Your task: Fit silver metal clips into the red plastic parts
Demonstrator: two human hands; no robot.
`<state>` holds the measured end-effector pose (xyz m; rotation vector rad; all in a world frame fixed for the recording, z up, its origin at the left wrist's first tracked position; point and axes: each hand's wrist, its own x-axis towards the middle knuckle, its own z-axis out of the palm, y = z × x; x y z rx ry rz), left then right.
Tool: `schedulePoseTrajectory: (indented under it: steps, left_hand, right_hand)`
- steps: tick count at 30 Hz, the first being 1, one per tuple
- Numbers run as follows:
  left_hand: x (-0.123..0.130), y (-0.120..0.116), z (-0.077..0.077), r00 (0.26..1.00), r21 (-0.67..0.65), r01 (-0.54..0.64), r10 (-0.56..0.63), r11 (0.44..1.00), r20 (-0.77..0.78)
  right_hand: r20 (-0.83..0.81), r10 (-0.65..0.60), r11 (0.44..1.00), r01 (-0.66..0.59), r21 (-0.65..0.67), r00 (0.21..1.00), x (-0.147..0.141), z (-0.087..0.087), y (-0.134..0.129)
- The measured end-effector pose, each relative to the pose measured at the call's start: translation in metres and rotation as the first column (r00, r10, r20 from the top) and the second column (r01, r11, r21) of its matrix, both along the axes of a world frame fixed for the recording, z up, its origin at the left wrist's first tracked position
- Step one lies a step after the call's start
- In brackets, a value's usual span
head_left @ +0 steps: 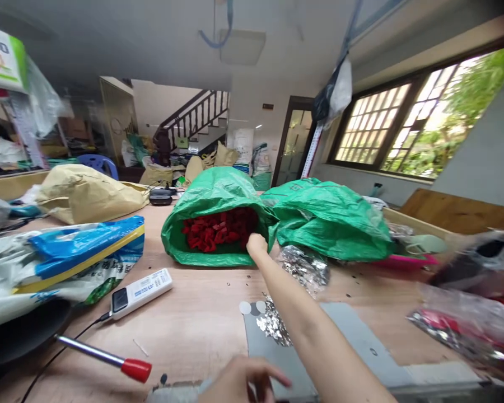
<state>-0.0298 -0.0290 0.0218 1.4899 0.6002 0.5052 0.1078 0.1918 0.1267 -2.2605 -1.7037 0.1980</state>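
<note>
A green woven sack (210,258) lies on its side with its mouth facing me, holding many small red pieces (210,232). My right hand (257,244) reaches into the right side of that mouth. Its fingers are hidden, so I cannot tell what it grips. Low at the front edge, my left hand (246,378) has its index finger stretched out and nothing visible in it. Ahead of it, a pile of small shiny silver pieces (275,324) lies on a grey sheet (344,322), partly behind my right forearm. A clear bag of silver pieces (304,266) sits beyond the forearm.
Another green sack (327,218) slumps to the right. Leftward are a white power strip (143,292), a red-tipped metal lever (136,369), a blue-and-white bag (88,252) and a tan sack (84,193). A clear plastic bag (457,330) lies at the right.
</note>
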Motion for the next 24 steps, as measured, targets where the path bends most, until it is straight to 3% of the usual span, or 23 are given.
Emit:
schedulePoseTrajectory:
  steps: [2,3,5,7,8,12,15,19,21,24]
  left_hand:
    - [-0.004,0.007,0.000,0.954,-0.003,-0.300,0.300,0.954,0.020]
    - [-0.006,0.010,0.001,0.886,0.012,-0.463,0.462,0.886,0.038]
    - [-0.011,0.014,0.003,0.693,0.045,-0.720,0.716,0.692,0.085]
    - [-0.014,0.017,0.006,0.539,0.058,-0.842,0.833,0.536,0.125]
    - [-0.015,0.017,0.007,0.525,0.065,-0.851,0.840,0.521,0.139]
    - [-0.013,0.013,0.009,0.693,0.122,-0.721,0.705,0.682,0.149]
    - [-0.009,0.010,0.008,0.733,0.180,-0.680,0.669,0.711,0.128]
    - [-0.003,0.010,0.001,0.774,0.233,-0.618,0.633,0.751,0.015]
    - [0.000,0.013,-0.002,0.790,0.279,-0.587,0.613,0.760,-0.008]
    - [0.002,0.015,-0.005,0.787,0.368,-0.569,0.617,0.735,-0.016]
  right_hand:
    - [-0.065,0.045,0.998,-0.042,0.044,0.997,-0.004,-0.010,-0.016]
    - [-0.098,0.083,0.995,-0.076,0.069,0.992,-0.005,-0.015,-0.027]
    - [-0.165,0.186,0.980,-0.170,0.105,0.969,-0.007,-0.027,-0.057]
    - [-0.241,0.307,0.951,-0.287,0.112,0.921,-0.005,-0.039,-0.094]
    - [-0.279,0.361,0.932,-0.344,0.109,0.890,-0.003,-0.044,-0.114]
    - [-0.373,0.485,0.870,-0.481,0.112,0.791,0.011,-0.057,-0.179]
    - [-0.350,0.465,0.883,-0.453,0.121,0.813,0.035,-0.060,-0.193]
    - [-0.188,0.215,0.970,-0.186,0.158,0.958,0.087,-0.057,-0.161]
    - [-0.110,0.085,0.985,-0.067,0.159,0.990,0.111,-0.055,-0.133]
    - [-0.029,0.015,0.992,-0.012,0.125,0.999,0.132,-0.056,-0.096]
